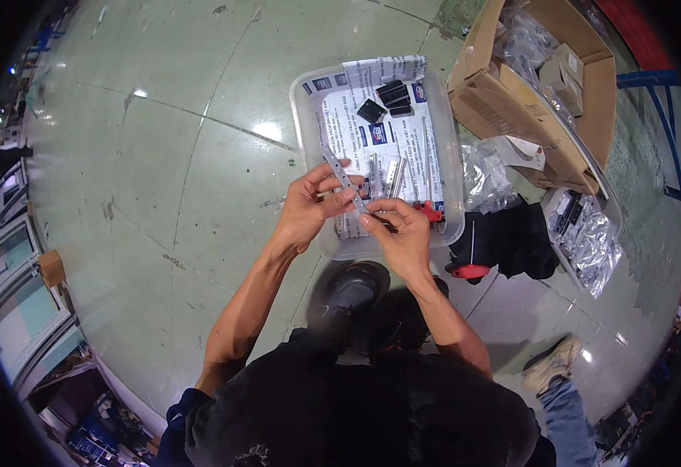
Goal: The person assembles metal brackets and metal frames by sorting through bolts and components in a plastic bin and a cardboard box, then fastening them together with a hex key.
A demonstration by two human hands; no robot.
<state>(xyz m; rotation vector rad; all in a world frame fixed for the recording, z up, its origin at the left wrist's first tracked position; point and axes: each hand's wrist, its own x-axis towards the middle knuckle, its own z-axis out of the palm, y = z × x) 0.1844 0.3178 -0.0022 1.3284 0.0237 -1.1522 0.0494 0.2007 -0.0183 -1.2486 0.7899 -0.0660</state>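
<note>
Hands [307, 208] both pinch a perforated metal strip [338, 168] over a paper-lined clear bin [454, 175].

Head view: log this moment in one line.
left hand: holding perforated metal strip; right hand: pinching strip's near end; below: translucent plastic tub; inside: black blocks
</note>
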